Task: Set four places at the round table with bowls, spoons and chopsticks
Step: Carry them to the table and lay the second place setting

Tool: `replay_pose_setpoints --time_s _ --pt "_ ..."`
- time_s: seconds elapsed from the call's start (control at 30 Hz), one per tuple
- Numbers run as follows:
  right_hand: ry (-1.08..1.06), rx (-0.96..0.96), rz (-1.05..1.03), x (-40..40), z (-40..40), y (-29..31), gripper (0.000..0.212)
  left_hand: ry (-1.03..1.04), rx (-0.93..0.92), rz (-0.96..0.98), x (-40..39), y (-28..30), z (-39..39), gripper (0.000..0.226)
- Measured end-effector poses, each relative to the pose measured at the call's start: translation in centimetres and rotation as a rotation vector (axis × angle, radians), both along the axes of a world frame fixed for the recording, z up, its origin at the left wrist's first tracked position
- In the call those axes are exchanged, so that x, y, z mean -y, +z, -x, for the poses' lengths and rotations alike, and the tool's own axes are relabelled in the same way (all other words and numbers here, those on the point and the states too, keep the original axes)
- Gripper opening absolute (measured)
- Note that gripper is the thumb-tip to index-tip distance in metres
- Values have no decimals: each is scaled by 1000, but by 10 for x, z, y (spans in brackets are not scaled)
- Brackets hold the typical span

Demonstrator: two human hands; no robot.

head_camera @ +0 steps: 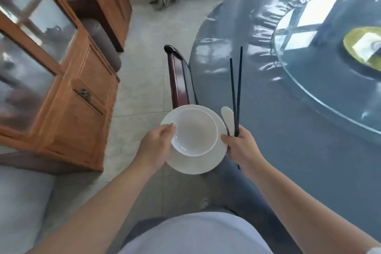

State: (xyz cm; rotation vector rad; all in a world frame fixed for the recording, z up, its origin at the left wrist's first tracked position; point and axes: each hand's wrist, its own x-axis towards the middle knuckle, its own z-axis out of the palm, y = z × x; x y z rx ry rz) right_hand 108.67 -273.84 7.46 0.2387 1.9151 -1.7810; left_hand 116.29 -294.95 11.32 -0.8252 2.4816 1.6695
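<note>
Glossy white ceramic bowl [194, 131] and plate [198, 163], shiny plastic-covered table [288, 119], varnished wood cabinet [78, 109].

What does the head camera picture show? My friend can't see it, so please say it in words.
A person stands beside a round table with a shiny blue cover. Their left hand holds a white bowl stacked on a white plate, and their right hand grips a white spoon and dark chopsticks. A wooden cabinet stands on the left.
</note>
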Motion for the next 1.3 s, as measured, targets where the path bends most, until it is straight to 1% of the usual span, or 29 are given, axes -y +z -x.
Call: replay_pose_setpoints --time_s 0.07,0.17,0.23,0.33,0.4,0.43,0.53,0.6,0.73,0.9,1.03,1.13,1.23,1.3 --pt "-67 -21 1 5 24 2 23 -68 9 -12 10 3 38 37" --pt "-156 -58 -56 9 56 -1 21 -165 18 -34 23 2 97 28" --pt "-238 -53 -86 12 74 -8 19 -272 30 -26 29 -6 136 28" --pt "-428 0 -80 19 96 -25 17 -445 58 -4 34 -23 199 29" --pt "-547 28 -76 29 105 -34 10 -550 70 13 39 -36 238 29" --pt "-604 36 -92 34 109 -39 7 -616 70 21 41 -44 257 30" --pt "-774 72 -141 54 115 -50 10 -817 94 13 45 -64 304 29" --pt "-883 111 -157 68 119 -56 4 -936 115 38 45 -73 330 29" --pt "-1014 202 -176 86 125 -68 12 -1091 168 57 41 -86 361 26" --pt "-1076 237 -233 89 144 -83 6 -1145 269 46 27 -100 391 22" --pt "-1107 270 -253 89 163 -99 2 -1149 341 30 21 -105 408 32" --pt "-1184 313 -256 94 178 -116 3 -1199 368 35 17 -112 423 26" --pt "-1264 384 -243 103 193 -125 2 -1236 368 67 12 -119 440 30" --pt "-1300 421 -273 108 202 -131 4 -1286 378 75 10 -126 451 30"
